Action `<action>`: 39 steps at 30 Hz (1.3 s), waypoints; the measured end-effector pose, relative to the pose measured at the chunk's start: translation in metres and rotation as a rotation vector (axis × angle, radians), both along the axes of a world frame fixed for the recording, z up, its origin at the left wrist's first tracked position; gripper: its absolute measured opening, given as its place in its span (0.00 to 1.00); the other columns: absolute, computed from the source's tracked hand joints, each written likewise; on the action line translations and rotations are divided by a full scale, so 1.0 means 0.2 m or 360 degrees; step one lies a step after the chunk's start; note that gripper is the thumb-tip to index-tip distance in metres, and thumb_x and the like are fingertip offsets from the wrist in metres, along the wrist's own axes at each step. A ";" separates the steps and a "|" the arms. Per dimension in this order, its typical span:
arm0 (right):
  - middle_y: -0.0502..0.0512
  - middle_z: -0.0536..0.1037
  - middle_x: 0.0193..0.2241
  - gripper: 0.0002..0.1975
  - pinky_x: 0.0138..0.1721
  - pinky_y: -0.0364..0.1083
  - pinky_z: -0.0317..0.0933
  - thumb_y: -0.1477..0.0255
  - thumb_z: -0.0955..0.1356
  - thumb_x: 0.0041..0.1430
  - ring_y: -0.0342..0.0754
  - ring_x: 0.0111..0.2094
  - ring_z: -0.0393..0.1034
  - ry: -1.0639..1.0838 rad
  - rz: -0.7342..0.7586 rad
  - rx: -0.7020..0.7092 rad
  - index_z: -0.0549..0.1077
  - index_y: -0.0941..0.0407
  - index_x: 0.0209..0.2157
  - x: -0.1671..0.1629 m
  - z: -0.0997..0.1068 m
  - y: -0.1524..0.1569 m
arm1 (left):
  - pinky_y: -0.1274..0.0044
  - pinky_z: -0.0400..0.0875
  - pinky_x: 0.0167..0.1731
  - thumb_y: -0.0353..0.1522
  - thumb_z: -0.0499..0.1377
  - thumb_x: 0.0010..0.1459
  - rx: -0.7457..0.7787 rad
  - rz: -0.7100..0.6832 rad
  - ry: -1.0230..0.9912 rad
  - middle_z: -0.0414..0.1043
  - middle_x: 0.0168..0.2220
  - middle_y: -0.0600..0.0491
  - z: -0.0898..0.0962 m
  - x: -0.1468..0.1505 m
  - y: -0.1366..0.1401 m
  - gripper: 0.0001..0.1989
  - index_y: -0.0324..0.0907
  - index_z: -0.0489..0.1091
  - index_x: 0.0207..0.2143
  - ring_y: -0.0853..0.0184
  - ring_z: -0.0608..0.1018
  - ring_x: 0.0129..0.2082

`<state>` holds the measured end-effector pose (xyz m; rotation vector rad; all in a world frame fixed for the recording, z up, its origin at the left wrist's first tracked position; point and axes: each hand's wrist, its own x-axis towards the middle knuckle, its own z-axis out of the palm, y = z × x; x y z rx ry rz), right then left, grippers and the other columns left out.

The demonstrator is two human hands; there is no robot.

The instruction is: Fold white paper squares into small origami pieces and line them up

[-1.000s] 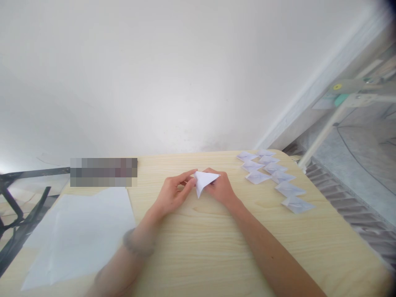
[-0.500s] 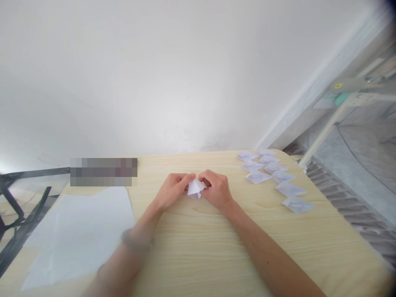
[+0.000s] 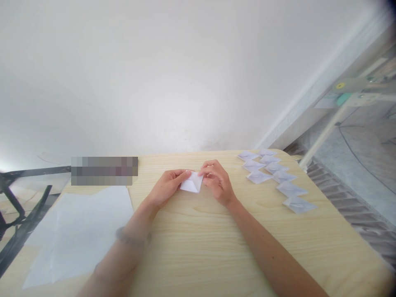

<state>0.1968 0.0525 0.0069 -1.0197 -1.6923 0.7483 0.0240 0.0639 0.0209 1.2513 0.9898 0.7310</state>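
A small piece of folded white paper (image 3: 192, 184) is held up above the middle of the wooden table (image 3: 192, 247). My left hand (image 3: 168, 186) pinches its left side, with the thumb on top and the fingers behind. At the paper's right edge, my right hand (image 3: 218, 184) has its thumb and fingertips closed on the corner. The paper shows a crease and a flat, four-sided face towards me. To the right of my hands lie several folded paper boats (image 3: 259, 176) in two slanting rows.
Large white paper sheets (image 3: 83, 231) lie overlapping at the left. Behind them sits a blurred-out item (image 3: 104, 171). A white wall (image 3: 185, 82) rises at the table's far edge. Black metal bars (image 3: 18, 206) stand left, and a pale metal frame (image 3: 324, 128) right.
The folded paper has turned and now shows a flatter, wider face. My right hand has shifted up slightly and loosened its curled fingers. My left hand has moved a little left.
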 end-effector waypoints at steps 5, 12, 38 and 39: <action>0.49 0.67 0.23 0.08 0.24 0.39 0.55 0.66 0.61 0.54 0.40 0.23 0.60 -0.0063 -0.0104 -0.0274 0.65 0.56 0.30 -0.03 0.00 0.01 | 0.80 0.61 0.25 0.43 0.52 0.52 0.0001 0.0049 -0.0019 0.70 0.26 0.53 -0.01 0.00 -0.01 0.20 0.37 0.70 0.38 0.71 0.69 0.24; 0.49 0.67 0.22 0.11 0.24 0.39 0.54 0.64 0.60 0.54 0.40 0.22 0.58 -0.0207 -0.0061 -0.0274 0.66 0.57 0.26 -0.03 -0.01 0.02 | 0.78 0.64 0.34 0.40 0.53 0.53 -0.0012 0.0047 -0.0164 0.72 0.35 0.50 -0.02 0.00 -0.01 0.19 0.38 0.68 0.44 0.67 0.71 0.34; 0.47 0.63 0.20 0.12 0.23 0.39 0.49 0.67 0.59 0.56 0.38 0.21 0.53 -0.0220 0.0142 -0.0273 0.65 0.58 0.23 -0.01 0.01 0.01 | 0.82 0.57 0.21 0.40 0.59 0.47 0.0080 0.0285 0.0017 0.72 0.26 0.53 -0.02 0.03 -0.02 0.16 0.37 0.72 0.33 0.73 0.68 0.23; 0.48 0.63 0.20 0.12 0.23 0.39 0.49 0.67 0.59 0.56 0.38 0.21 0.54 -0.0221 0.0148 -0.0271 0.65 0.58 0.23 -0.01 0.02 0.01 | 0.82 0.57 0.21 0.40 0.58 0.47 0.0087 0.0290 0.0022 0.72 0.26 0.53 -0.02 0.03 -0.02 0.16 0.37 0.72 0.32 0.73 0.68 0.22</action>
